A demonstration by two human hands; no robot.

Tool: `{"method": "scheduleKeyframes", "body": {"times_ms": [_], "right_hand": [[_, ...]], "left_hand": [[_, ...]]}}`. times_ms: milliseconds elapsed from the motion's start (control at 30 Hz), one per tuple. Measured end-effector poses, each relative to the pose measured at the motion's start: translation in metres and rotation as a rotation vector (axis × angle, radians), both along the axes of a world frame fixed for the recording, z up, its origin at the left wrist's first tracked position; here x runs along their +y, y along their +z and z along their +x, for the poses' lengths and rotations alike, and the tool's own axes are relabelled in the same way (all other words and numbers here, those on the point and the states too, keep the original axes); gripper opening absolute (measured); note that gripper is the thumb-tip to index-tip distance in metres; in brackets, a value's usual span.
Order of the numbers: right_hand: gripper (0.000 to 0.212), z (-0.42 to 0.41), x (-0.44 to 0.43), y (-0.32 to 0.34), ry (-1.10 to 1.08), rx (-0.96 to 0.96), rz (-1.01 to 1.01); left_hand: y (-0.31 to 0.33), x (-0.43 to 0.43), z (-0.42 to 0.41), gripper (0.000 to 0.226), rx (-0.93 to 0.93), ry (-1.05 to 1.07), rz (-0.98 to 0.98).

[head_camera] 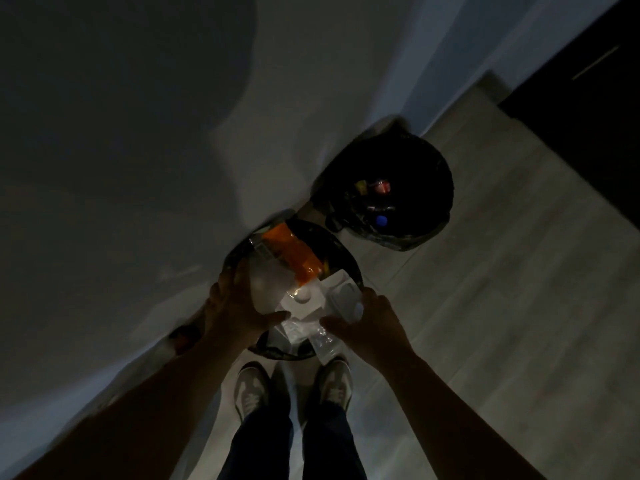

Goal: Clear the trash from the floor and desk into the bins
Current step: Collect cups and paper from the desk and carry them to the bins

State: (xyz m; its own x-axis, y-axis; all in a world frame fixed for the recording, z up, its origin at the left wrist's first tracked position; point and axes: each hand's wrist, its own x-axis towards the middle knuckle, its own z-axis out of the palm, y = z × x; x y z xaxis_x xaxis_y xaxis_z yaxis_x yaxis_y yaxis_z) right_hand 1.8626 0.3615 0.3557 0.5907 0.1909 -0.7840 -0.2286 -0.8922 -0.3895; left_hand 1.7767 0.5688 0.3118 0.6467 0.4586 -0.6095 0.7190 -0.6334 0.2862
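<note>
The near bin (pixel 341 249), lined with a black bag, stands by the wall just ahead of my shoes. It is heaped with trash: an orange wrapper (pixel 294 252), a translucent plastic container (pixel 268 287), white plastic trays (pixel 341 296) and crumpled clear film (pixel 322 341). My left hand (pixel 235 306) grips the translucent container at the bin's left side, thumb across the white pieces. My right hand (pixel 369 325) holds the white tray at the bin's right side. A second black-bagged bin (pixel 420 237) stands further back to the right, with small items and a blue cap (pixel 381 221) inside.
The room is dim. A pale wall (pixel 156 150) runs along the left, close behind both bins. Light floor (pixel 502 306) stretches to the right. A dark piece of furniture (pixel 595 116) fills the far right corner. My two shoes (pixel 252 389) stand right before the near bin.
</note>
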Motion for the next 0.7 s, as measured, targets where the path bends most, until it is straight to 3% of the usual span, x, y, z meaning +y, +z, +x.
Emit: {"method": "scheduleKeyframes", "body": {"times_ms": [133,333,533,700], "right_hand": [[0.103,-0.003,0.013,-0.034,0.001,-0.001,0.023],[0.102,-0.001,0.032,-0.051,0.023,-0.069,-0.044],[0.118,0.011,0.059,-0.084,-0.012,-0.11,-0.065],[0.092,0.004,0.057,-0.083,0.111,-0.133,-0.103]], "left_hand": [[-0.024,0.005,-0.007,0.135,-0.074,-0.021,0.007],[-0.046,0.012,-0.02,0.088,-0.167,-0.055,-0.104],[-0.057,0.011,-0.022,0.077,-0.163,-0.127,-0.086],[-0.047,0.008,-0.022,0.071,-0.122,-0.124,-0.019]]}}
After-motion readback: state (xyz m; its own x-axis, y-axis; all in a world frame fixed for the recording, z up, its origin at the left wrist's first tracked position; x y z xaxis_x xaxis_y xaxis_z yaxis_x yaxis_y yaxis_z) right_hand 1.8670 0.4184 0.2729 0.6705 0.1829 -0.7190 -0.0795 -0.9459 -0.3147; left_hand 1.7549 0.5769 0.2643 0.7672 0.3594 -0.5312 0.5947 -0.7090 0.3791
